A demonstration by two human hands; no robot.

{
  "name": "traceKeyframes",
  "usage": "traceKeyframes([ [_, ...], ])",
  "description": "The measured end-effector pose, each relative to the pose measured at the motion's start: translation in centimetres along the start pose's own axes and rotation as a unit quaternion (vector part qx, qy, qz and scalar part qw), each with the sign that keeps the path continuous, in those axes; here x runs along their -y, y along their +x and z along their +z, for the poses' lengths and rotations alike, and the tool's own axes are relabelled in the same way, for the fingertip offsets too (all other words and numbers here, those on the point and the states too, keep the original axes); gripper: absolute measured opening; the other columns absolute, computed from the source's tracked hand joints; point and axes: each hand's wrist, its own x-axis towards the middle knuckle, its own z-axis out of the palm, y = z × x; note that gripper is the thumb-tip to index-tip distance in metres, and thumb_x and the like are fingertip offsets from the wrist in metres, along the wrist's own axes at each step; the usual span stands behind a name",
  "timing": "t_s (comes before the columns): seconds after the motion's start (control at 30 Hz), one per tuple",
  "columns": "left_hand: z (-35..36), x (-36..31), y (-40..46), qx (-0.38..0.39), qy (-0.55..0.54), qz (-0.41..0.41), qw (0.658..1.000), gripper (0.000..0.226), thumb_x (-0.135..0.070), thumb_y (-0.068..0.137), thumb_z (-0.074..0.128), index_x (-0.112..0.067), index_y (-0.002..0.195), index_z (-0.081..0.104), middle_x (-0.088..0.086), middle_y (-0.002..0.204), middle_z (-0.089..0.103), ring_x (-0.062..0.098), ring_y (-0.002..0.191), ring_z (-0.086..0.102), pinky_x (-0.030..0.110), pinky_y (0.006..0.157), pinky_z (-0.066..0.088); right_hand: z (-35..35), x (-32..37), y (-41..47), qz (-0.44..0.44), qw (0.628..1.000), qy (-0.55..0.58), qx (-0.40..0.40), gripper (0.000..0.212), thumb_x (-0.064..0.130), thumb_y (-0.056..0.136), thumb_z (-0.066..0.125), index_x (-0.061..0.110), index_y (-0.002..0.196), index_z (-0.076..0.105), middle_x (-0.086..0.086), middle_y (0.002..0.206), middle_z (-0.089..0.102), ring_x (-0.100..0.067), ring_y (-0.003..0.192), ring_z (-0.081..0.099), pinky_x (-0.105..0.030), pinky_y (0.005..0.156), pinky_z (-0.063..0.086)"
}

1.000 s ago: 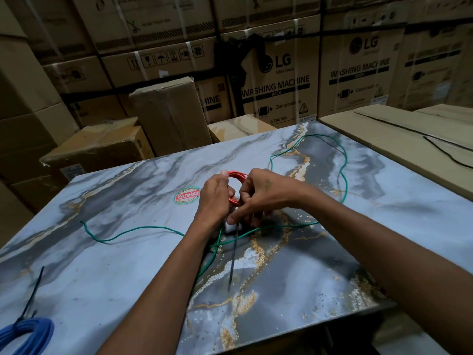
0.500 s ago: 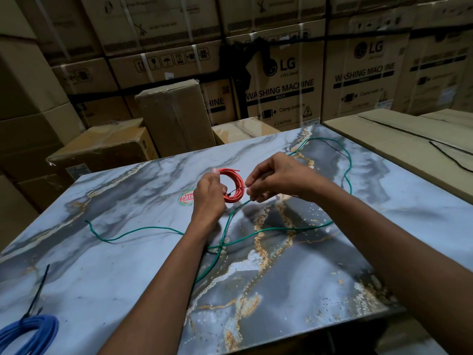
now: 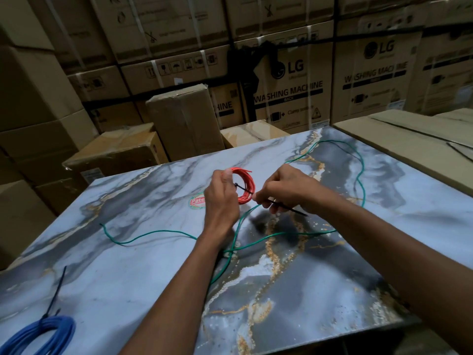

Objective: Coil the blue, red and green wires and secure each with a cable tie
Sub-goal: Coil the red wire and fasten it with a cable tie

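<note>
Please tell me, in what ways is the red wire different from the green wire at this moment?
The red wire is wound into a small coil; the green wire lies loose and spread out. The red wire is held above the table by the left hand, while the green wire rests on it, untouched. A black cable tie, pulled by the right hand, goes around the red coil; the green wire has none. Both are thin.

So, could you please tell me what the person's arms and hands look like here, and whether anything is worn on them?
Both forearms are bare up to the frame's edge: no sleeves show. The left hand and right hand wear no gloves, and no watch, ring or bracelet is visible.
</note>
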Motion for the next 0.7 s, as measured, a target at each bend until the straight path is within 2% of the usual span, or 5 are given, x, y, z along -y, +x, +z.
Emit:
traceKeyframes([
  [0.13, -0.2, -0.1, -0.3, 0.002, 0.009, 0.034, 0.999, 0.037, -0.044, 0.107, 0.032, -0.017, 0.088, 0.050, 0.004, 0.074, 0.058, 0.025, 0.071, 0.056, 0.048, 0.065, 0.046, 1.0, 0.5, -0.3, 0.038, 0.992, 0.110, 0.047, 0.022, 0.015, 0.097, 0.063, -0.001, 0.084, 0.073, -0.008, 0.065, 0.067, -0.011, 0.048, 0.057, -0.019, 0.045, 0.038],
  [0.27, -0.1, -0.5, -0.6, 0.024, -0.004, 0.044, 0.999, 0.038, -0.040, 0.109, 0.032, -0.013, 0.092, 0.052, -0.002, 0.073, 0.058, 0.007, 0.066, 0.054, 0.036, 0.062, 0.043, 1.3, 0.8, -0.7, 0.043, 0.967, 0.236, 0.086, 0.022, 0.017, 0.103, 0.057, 0.004, 0.091, 0.070, -0.004, 0.067, 0.066, -0.008, 0.051, 0.060, -0.017, 0.046, 0.042],
  [0.33, 0.0, -0.5, -0.6, 0.039, -0.009, 0.046, 0.998, 0.038, -0.041, 0.108, 0.033, -0.013, 0.092, 0.053, -0.004, 0.074, 0.058, 0.006, 0.067, 0.053, 0.039, 0.065, 0.045, 1.3, 0.8, -0.7, 0.033, 0.961, 0.255, 0.097, 0.022, 0.023, 0.103, 0.059, 0.007, 0.091, 0.071, -0.001, 0.068, 0.066, -0.006, 0.052, 0.059, -0.016, 0.046, 0.041],
  [0.43, 0.1, -0.2, -0.6, 0.060, -0.018, 0.031, 0.998, 0.037, -0.046, 0.106, 0.033, -0.018, 0.092, 0.054, -0.001, 0.080, 0.063, 0.019, 0.077, 0.061, 0.048, 0.072, 0.051, 1.4, 0.7, -0.3, 0.019, 0.950, 0.297, 0.097, 0.023, 0.027, 0.102, 0.060, 0.007, 0.099, 0.071, -0.002, 0.073, 0.066, -0.006, 0.055, 0.058, -0.015, 0.045, 0.040],
  [0.7, 0.0, -0.1, -0.8, 0.099, -0.064, 0.006, 0.993, 0.038, -0.049, 0.104, 0.037, -0.018, 0.088, 0.052, 0.003, 0.075, 0.058, 0.018, 0.070, 0.052, 0.056, 0.071, 0.048, 0.8, 0.8, -0.4, 0.053, 0.936, 0.309, 0.162, 0.026, 0.012, 0.106, 0.042, 0.003, 0.107, 0.067, -0.007, 0.084, 0.068, -0.014, 0.069, 0.068, -0.024, 0.060, 0.057],
])
